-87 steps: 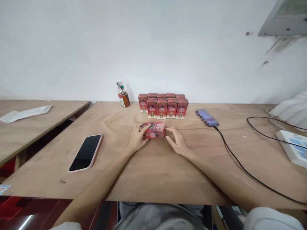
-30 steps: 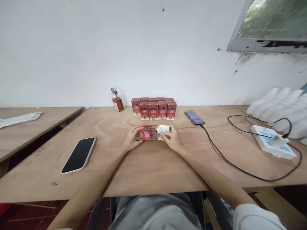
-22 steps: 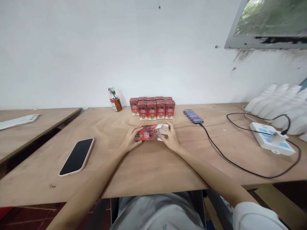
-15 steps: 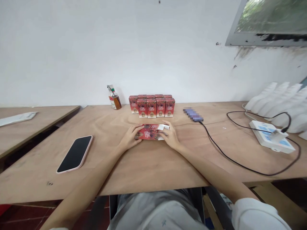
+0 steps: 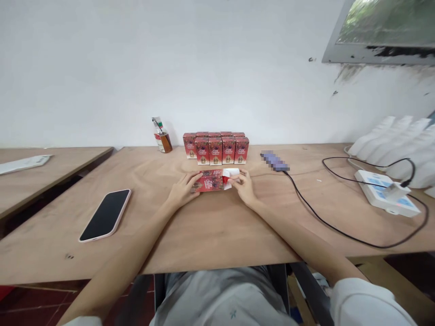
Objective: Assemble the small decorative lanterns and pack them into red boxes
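A small red carton (image 5: pixel 211 181) lies on its side on the wooden table (image 5: pixel 210 226), its right end open with a white flap (image 5: pixel 231 172) showing. My left hand (image 5: pixel 181 192) grips the carton's left end with curled fingers. My right hand (image 5: pixel 242 186) pinches the white flap at the right end. Behind them, several matching red cartons (image 5: pixel 216 148) stand upright in two tight rows near the wall.
A black phone in a pink case (image 5: pixel 105 214) lies at the left. A small bottle (image 5: pixel 161 137) stands by the wall. A blurred device (image 5: pixel 275 161) with a black cable (image 5: pixel 326 226) runs right to a white power strip (image 5: pixel 385 196). White foam pieces (image 5: pixel 390 136) sit far right.
The carton's right end has come open since the oldest frame, and its white flap now sticks out. My right hand's fingers have shifted onto that flap. The left hand stays on the left end.
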